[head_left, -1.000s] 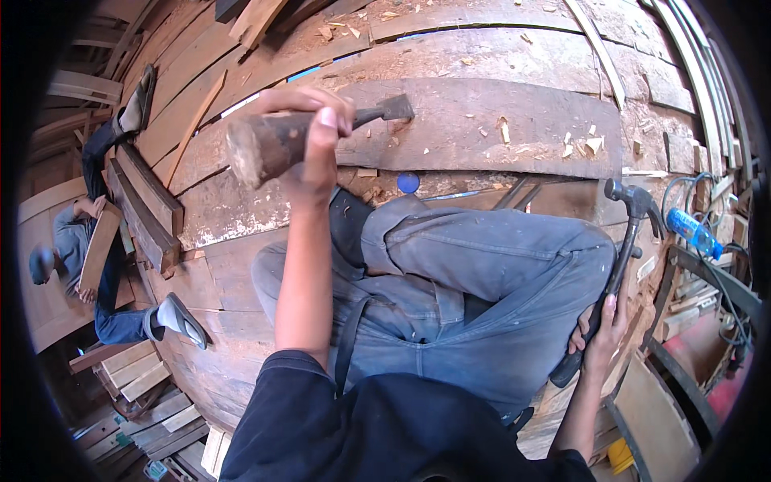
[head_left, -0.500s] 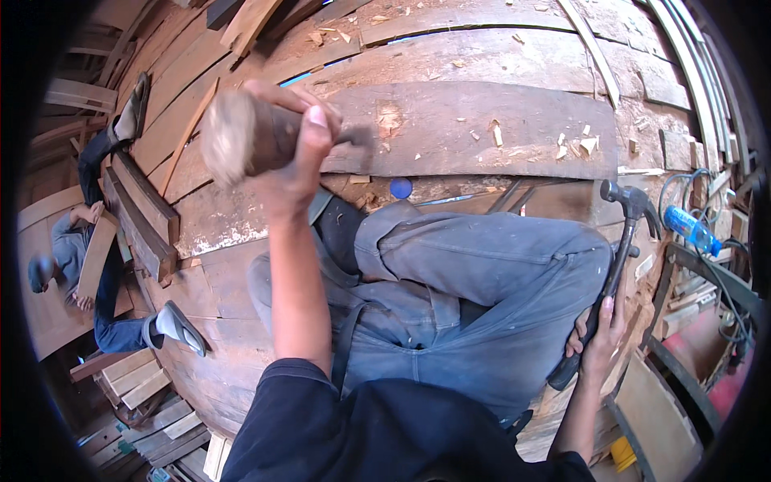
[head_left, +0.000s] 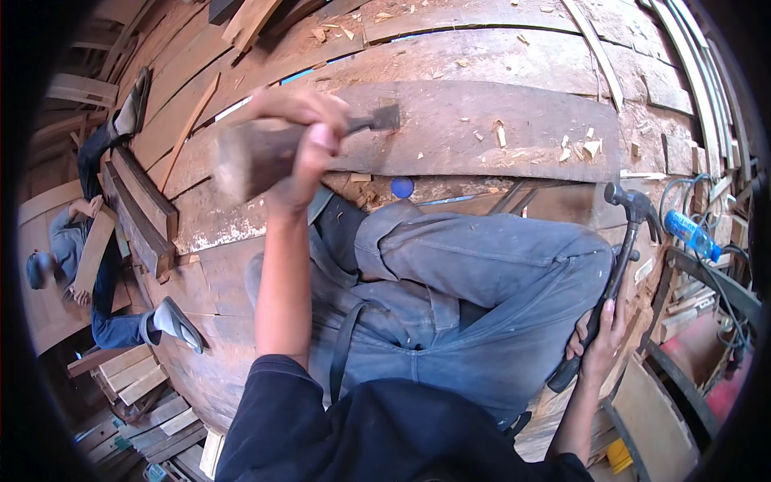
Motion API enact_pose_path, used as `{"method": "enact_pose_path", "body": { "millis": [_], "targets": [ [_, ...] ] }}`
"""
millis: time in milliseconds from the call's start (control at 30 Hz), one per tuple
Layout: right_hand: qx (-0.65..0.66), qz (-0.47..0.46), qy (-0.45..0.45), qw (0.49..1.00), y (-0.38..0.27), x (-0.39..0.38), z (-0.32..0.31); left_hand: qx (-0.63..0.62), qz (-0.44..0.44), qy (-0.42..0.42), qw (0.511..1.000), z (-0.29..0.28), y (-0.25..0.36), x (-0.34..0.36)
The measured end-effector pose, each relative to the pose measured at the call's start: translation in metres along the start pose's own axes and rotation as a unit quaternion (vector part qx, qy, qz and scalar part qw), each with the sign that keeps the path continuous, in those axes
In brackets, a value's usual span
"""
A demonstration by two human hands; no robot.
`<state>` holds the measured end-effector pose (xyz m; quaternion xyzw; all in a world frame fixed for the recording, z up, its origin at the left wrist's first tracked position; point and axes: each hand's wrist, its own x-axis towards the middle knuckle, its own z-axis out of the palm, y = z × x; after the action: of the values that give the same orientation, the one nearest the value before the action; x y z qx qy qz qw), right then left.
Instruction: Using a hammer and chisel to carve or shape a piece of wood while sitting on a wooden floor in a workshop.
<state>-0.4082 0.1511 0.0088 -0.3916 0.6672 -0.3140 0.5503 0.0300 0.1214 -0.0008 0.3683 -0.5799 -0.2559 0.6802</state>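
Observation:
My left hand (head_left: pixel 309 132) is closed around the thick wooden handle of a chisel (head_left: pixel 261 157), which is blurred by motion. Its flat dark blade (head_left: pixel 385 119) points right, over a shallow cut patch in a wide brown board (head_left: pixel 450 145). Whether the edge touches the wood I cannot tell. At my right knee, my right hand (head_left: pixel 596 333) grips a claw hammer (head_left: pixel 617 265) low on its dark handle, with the head pointing up and away from me. Wood chips (head_left: pixel 590 149) lie scattered on the board's right part.
Left of me another person (head_left: pixel 72 233) sits holding a curved wood piece (head_left: pixel 96 249), beside thick beams (head_left: pixel 140 205). A blue round cap (head_left: pixel 402 187) lies at the board's near edge. Right are a plastic bottle (head_left: pixel 692 235), cables (head_left: pixel 727 301) and stacked wood strips.
My left hand has swung the chisel right, and its blade now shows over the cut patch. The handle's butt has dropped nearer to me. The hammer stays nearly still.

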Motion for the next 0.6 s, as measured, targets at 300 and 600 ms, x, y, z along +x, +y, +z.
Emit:
{"method": "enact_pose_path", "body": {
  "millis": [300,600],
  "targets": [
    [-0.013,-0.003,0.001,1.000,0.002,-0.001,0.000,0.179,-0.001,-0.335,0.925,0.064,0.010,-0.001],
    [-0.060,-0.002,0.022,0.998,0.000,-0.003,0.005,0.203,0.105,-0.317,0.921,0.107,-0.020,-0.002]
  ]
}}
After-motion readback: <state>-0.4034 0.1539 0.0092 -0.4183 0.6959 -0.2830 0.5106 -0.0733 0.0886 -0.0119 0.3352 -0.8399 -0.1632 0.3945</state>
